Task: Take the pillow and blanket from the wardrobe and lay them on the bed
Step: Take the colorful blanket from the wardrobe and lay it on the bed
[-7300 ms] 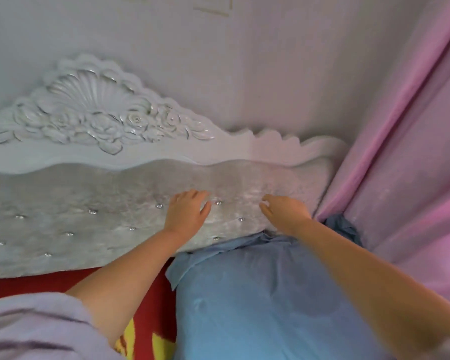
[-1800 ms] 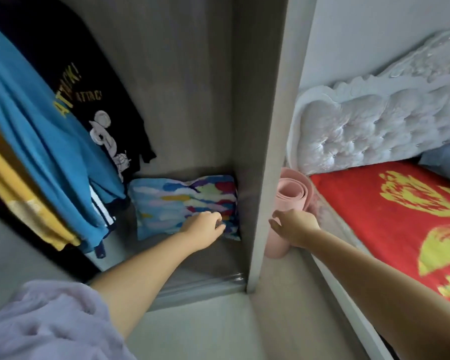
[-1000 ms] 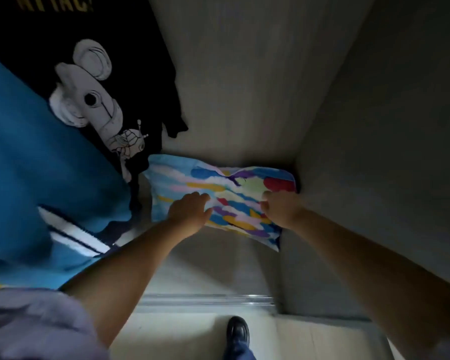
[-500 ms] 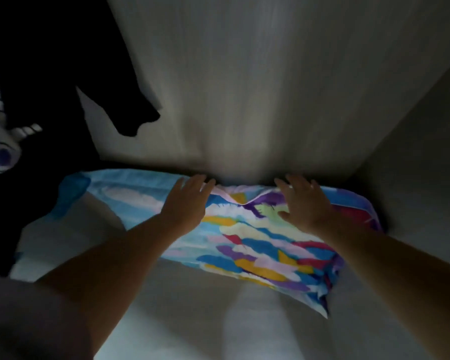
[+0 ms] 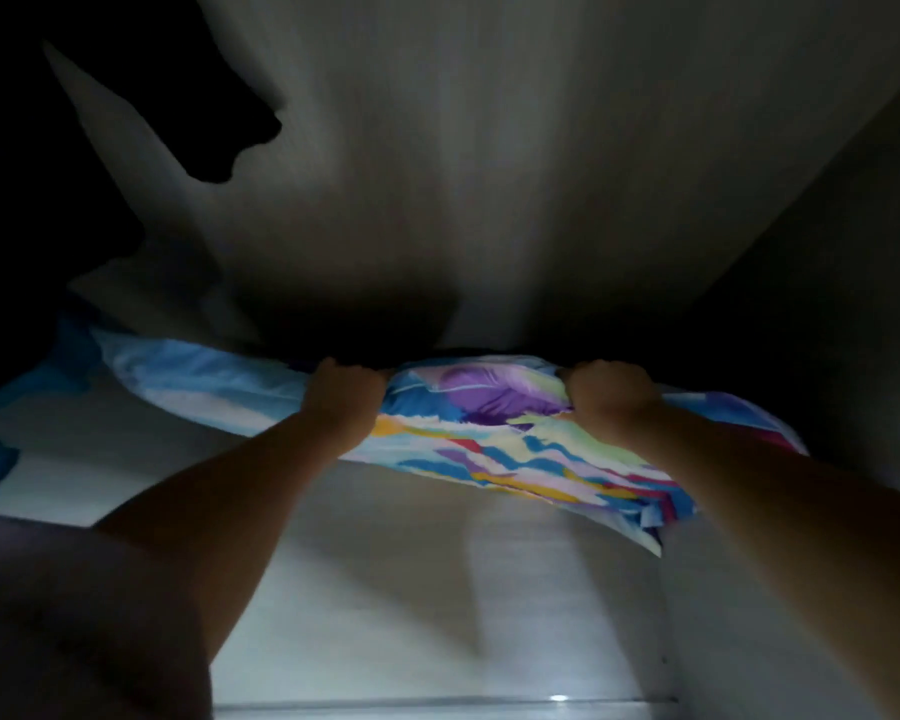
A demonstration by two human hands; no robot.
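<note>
Both grips are clamped on the far edge of the blanket (image 5: 494, 433): the left hand (image 5: 341, 402) has its fingers curled over the folded rim, and the right hand (image 5: 611, 400) bunches the cloth in the same way a little further along. The blanket is a multicoloured folded bundle lying on the wardrobe floor (image 5: 411, 589), pushed up against the back panel (image 5: 489, 174), its right end close to the side wall (image 5: 827, 356).

At far left a dark hanging garment (image 5: 32, 174) droops near the pale blue left end of the bundle; whether it touches the cloth is too dark to tell.

The step in hand looks like the lift-out. To do it well, both hands should draw toward the body together and at the same height, so the folds stay stacked and nothing slides open. Scooping under the bundle, not just pulling the top layer, would keep the lower folds from trailing. The left end should be watched as it passes the hanging clothes, and the bottom rail (image 5: 437, 701) at the front must be cleared.
</note>
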